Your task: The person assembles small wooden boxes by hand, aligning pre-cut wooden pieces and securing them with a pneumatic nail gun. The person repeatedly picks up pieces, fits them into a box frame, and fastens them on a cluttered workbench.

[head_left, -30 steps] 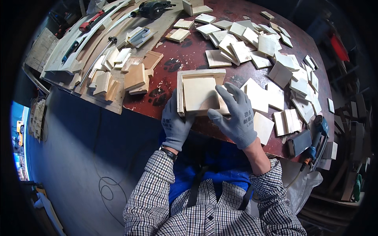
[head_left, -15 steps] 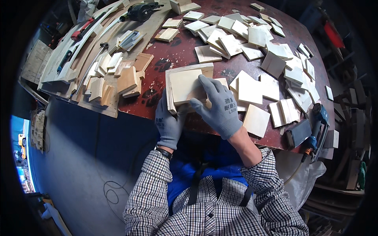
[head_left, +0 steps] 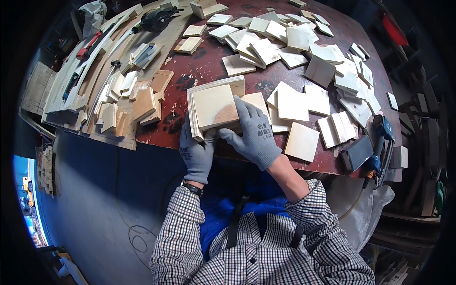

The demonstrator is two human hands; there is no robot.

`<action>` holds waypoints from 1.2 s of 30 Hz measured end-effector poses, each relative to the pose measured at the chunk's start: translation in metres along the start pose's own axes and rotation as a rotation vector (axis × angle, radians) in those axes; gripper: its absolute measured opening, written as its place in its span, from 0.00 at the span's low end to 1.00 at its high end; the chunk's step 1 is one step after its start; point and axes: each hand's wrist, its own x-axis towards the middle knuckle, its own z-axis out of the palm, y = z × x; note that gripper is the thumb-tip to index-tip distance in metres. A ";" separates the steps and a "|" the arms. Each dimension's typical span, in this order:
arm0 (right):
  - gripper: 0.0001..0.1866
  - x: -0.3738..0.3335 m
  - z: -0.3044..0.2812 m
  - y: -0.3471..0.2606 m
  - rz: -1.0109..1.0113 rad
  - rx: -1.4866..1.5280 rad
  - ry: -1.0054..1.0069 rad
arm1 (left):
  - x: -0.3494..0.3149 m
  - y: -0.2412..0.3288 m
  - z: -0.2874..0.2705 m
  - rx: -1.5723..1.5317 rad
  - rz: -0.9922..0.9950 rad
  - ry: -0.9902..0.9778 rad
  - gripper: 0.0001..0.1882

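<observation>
square flat wooden panel: pale cream, brown corner patch | gloved left grip, gloved right grip: grey fabric, dark print | flat-topped counter: dark red, black blotches | long-sleeved cloth shirt: dark-and-white check | slim power tool: blue

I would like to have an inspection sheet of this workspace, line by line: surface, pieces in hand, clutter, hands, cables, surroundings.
Surface: red table, worn, with dark marks.
Pieces in hand: square board in front of an L-shaped frame.
Clutter: loose boards scattered and overlapping; dark block beside a blue tool at the right edge.
Hands: gloved; left hand supports the frame from the left and below; right hand has its fingers at the board's right edge.
Cables: pale hose hangs from the blue tool; across the board, nothing seen.
Surroundings: floor partly in shadow; bright opening at far left; right side too dark to inspect.
</observation>
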 end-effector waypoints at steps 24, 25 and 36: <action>0.49 -0.008 0.008 0.008 -0.009 -0.043 0.081 | 0.095 0.051 -0.066 0.487 0.513 -0.573 0.58; 0.49 -0.008 0.009 0.009 -0.010 -0.038 0.093 | 0.096 0.047 -0.063 0.462 0.493 -0.584 0.58; 0.54 -0.011 0.006 0.010 0.111 0.009 0.244 | 0.099 0.040 -0.062 0.448 0.446 -0.679 0.49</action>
